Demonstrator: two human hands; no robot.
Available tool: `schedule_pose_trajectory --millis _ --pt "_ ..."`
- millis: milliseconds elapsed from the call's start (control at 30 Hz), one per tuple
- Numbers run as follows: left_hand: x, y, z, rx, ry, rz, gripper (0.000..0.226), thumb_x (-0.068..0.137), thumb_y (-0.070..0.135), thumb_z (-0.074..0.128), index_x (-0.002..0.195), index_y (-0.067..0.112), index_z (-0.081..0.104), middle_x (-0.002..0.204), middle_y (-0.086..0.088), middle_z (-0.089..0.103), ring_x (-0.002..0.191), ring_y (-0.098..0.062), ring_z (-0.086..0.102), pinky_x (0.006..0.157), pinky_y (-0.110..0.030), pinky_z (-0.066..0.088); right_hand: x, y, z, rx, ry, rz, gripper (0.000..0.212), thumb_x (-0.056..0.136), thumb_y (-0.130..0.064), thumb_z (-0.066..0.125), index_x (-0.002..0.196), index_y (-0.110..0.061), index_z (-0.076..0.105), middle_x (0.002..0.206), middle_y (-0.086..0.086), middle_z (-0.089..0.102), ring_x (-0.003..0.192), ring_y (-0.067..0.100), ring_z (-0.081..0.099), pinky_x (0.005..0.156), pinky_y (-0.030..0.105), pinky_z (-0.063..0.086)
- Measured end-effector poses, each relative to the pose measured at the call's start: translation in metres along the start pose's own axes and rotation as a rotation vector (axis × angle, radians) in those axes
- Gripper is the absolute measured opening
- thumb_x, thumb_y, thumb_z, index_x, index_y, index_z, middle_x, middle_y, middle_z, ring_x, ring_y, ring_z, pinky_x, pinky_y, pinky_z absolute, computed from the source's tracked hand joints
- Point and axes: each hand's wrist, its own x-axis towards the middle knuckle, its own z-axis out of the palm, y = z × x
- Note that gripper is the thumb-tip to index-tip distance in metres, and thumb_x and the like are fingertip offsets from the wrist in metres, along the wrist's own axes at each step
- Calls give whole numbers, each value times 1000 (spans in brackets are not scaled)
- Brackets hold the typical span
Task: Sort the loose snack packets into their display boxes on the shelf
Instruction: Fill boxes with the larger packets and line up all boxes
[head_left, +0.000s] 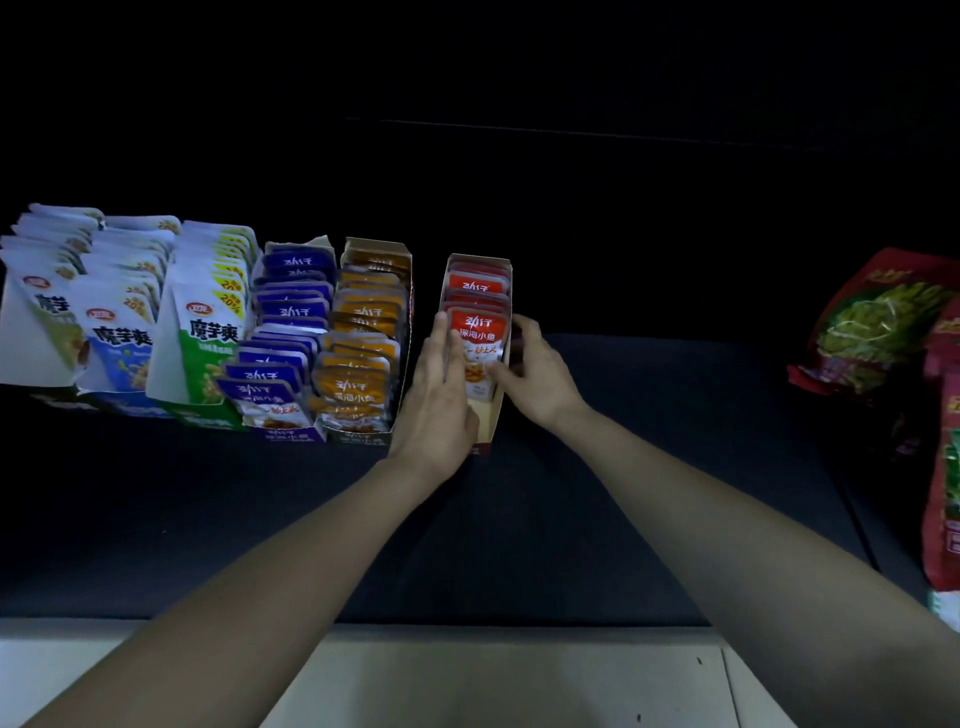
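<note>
Red packets stand upright in a row inside a narrow cardboard box on the dark shelf, filling its back part and leaving the pale floor at the front bare. The front packet faces me with its print readable.

My left hand lies flat along the box's left wall. Its fingers are straight and close together, their tips up beside the front packet's left edge, and they hold nothing.

My right hand is at the box's right side. Its fingers curl round the outside of the right wall, and the thumb presses on the lower right of the front packet, so wall and packet edge are pinched between them.

Just left of my left hand stands a box of orange packets, then blue packets touching it, then taller white bags in three rows. Well apart on the right lie large red-and-green bags. A pale ledge runs along the shelf's near edge under my forearms.
</note>
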Motion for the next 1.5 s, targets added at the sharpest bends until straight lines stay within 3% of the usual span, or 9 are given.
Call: schedule_pose_trajectory --millis 200,367,533,633,800,1133,1200,1333,1500 --pt "9 4 5 -3 -43 -35 93 92 11 57 153 13 -13 158 2 -27 149 -23 -6 118 -41 27 4 -2 -5 16 108 -40 59 94 -18 61 146 -20 34 119 7 64 102 17 64 83 34 56" --pt "13 1 1 16 -22 -22 93 90 7 59 154 12 -9 159 -1 -24 149 -27 -1 114 -43 34 18 -12 4 -27 -61 112 84 80 -35 77 145 -19 27 123 7 60 105 23 63 86 42 55" --pt "7 -6 0 38 -2 19 90 92 7 57 154 11 -7 160 -5 -20 150 -25 -2 117 -39 29 24 -16 12 -235 94 168 41 86 -32 70 115 -11 48 105 8 66 83 23 65 60 32 49" --pt "7 -4 -1 24 -1 5 91 93 5 54 153 13 -13 159 -4 -25 149 -23 -7 117 -36 27 26 -19 12 -249 149 160 37 88 -31 69 112 -10 50 101 7 66 74 18 58 50 26 38" --pt "3 4 0 -9 10 -28 93 92 4 54 152 14 -16 157 -6 -29 149 -25 -3 112 -29 28 20 -12 9 -154 76 134 44 92 -36 63 122 -10 48 109 9 66 90 24 66 70 40 56" --pt "-7 3 6 54 -11 -38 84 96 14 53 154 10 -8 159 -4 -25 148 -24 -14 118 -36 7 2 -5 3 108 -96 98 75 84 -27 74 143 -11 31 131 8 57 116 21 59 94 40 52" --pt "-9 2 5 40 -4 -28 83 95 12 54 154 9 -4 160 -3 -22 149 -24 -13 119 -37 8 -1 -3 1 69 -6 51 87 80 -29 77 147 -13 24 139 7 48 118 20 56 93 42 52" --pt "-16 4 1 -11 39 -28 87 92 10 58 154 10 -3 161 -9 -15 150 -26 -6 120 -38 10 -6 -7 -14 -70 237 -182 70 82 -28 76 138 -16 35 138 3 42 111 11 55 78 37 57" --pt "-22 6 -2 -95 31 -72 88 95 11 54 153 11 -12 160 -4 -22 149 -21 -7 118 -30 9 -2 -15 -15 -253 112 -293 74 82 -23 75 144 -23 35 152 7 23 131 21 40 89 35 53"
